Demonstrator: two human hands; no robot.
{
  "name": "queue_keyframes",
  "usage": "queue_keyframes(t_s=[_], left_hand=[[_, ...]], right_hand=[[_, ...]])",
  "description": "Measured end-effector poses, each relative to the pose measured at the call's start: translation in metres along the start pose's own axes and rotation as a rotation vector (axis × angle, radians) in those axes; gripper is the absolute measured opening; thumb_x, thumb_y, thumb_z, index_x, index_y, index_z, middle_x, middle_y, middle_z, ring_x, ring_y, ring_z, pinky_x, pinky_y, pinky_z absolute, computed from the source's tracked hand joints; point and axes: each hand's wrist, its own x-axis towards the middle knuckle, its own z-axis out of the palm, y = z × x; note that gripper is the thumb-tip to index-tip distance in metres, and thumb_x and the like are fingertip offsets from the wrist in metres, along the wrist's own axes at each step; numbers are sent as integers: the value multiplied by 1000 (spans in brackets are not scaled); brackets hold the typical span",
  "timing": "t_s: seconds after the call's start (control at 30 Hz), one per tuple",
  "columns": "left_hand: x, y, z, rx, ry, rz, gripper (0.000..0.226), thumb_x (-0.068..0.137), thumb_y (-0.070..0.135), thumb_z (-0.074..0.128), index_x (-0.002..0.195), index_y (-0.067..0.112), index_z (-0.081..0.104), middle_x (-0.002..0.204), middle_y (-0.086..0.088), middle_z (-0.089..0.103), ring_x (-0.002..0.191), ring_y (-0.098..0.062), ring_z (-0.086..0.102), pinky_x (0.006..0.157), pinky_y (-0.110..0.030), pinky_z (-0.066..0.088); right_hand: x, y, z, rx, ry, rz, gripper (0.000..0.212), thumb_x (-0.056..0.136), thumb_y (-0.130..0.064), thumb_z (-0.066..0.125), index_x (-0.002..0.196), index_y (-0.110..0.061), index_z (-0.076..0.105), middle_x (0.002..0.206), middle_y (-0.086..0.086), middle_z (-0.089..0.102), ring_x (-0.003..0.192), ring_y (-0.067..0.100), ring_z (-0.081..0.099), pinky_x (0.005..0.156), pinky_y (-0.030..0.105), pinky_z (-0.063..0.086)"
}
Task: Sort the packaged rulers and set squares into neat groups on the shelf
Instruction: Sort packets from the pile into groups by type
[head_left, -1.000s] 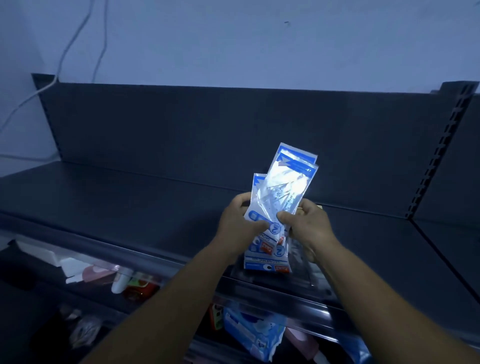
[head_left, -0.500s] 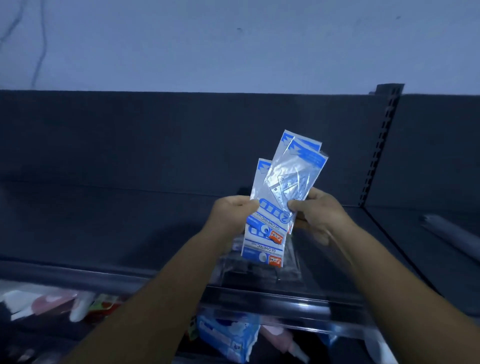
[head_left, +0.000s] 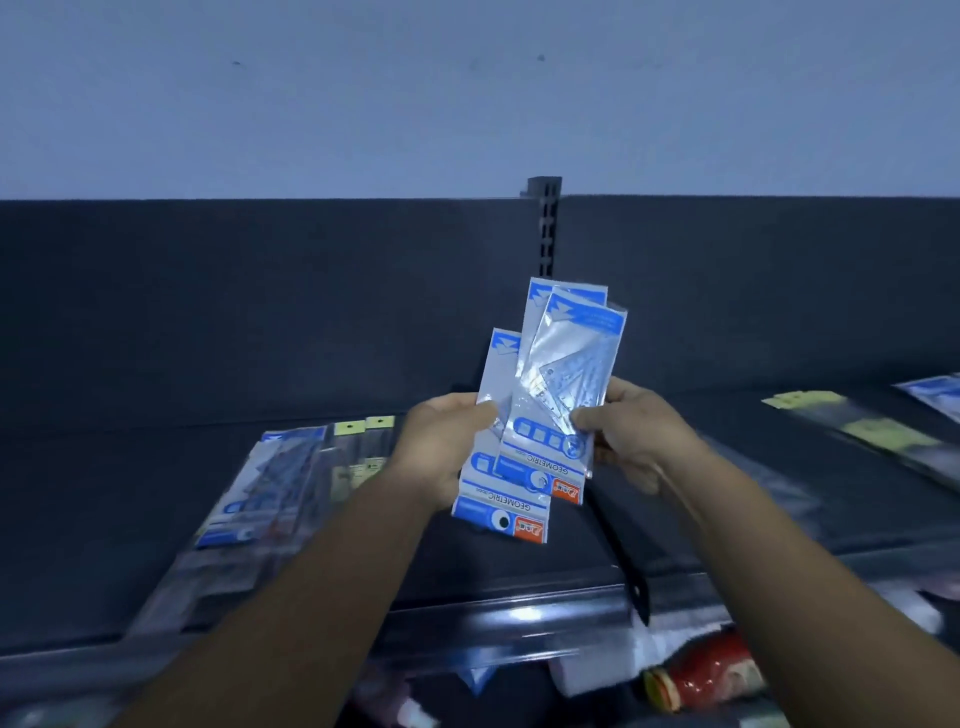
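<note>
Three blue-and-white packets of set squares (head_left: 558, 395) are fanned out at the centre of the frame, held up above the dark shelf (head_left: 130, 493) with their printed ends pointing down. The left hand (head_left: 447, 447) grips the lowest, leftmost packet along its left edge, thumb curled over the front and fingers hidden behind. The right hand (head_left: 634, 436) pinches the front packet at its right edge, thumb on the clear plastic face and the other fingers curled behind it. The word GEOMETRIC reads upside down on two of the packets. At the lower left of the frame, a blurred pile of similar blue packets (head_left: 260, 488) lies flat on the shelf, with long clear ruler packs topped by yellow tags (head_left: 363, 431) just beside it. At the right edge, more long clear packs with yellow labels (head_left: 857, 431) lie on the neighbouring shelf section, with a blue packet (head_left: 935, 392) behind them. A slotted upright post (head_left: 545, 228) rises behind the held packets. Under the shelf's front rim, at the lower right, sits a red item (head_left: 711, 670), too blurred to identify.
</note>
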Motion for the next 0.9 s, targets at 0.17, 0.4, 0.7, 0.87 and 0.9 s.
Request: queue_keyframes(t_s=[0.17,0.4,0.7,0.87,0.9], left_hand=[[10,-15,87,43,4,7,3,92,12,62,92,9,62,83,-14,73,76,-32,72,71,-51,58],[26,-37,204,45,40,79,8,93,8,56,99,8,61,92,-12,72,83,-30,71,74,-46,59],[51,-54,303,7,-111,57,14,85,-3,66,90,10,64,86,-10,72,76,-30,71,68,-46,59],[71,-58,345,38,-165,70,18,85,-6,62,89,12,63,89,-8,72,73,-24,70,56,-31,56],[75,-59,353,41,-175,66,19,85,-5,62,87,14,63,89,-7,72,76,-25,70,59,-34,57]], right_hand=[[2,-10,-84,-14,23,-3,26,91,9,49,106,-9,60,98,13,70,71,22,69,52,29,56],[7,-15,-196,-115,85,31,17,91,2,56,104,-7,58,93,12,71,66,21,71,57,36,59],[13,-15,-284,-85,330,-32,11,89,2,59,98,-4,62,82,9,71,49,10,67,41,21,50],[19,-20,-319,7,481,-36,5,91,-2,58,87,-4,58,89,17,71,62,21,71,55,35,60],[21,-20,-327,24,494,-46,9,91,1,57,84,-4,56,84,16,69,54,17,70,45,29,56]])
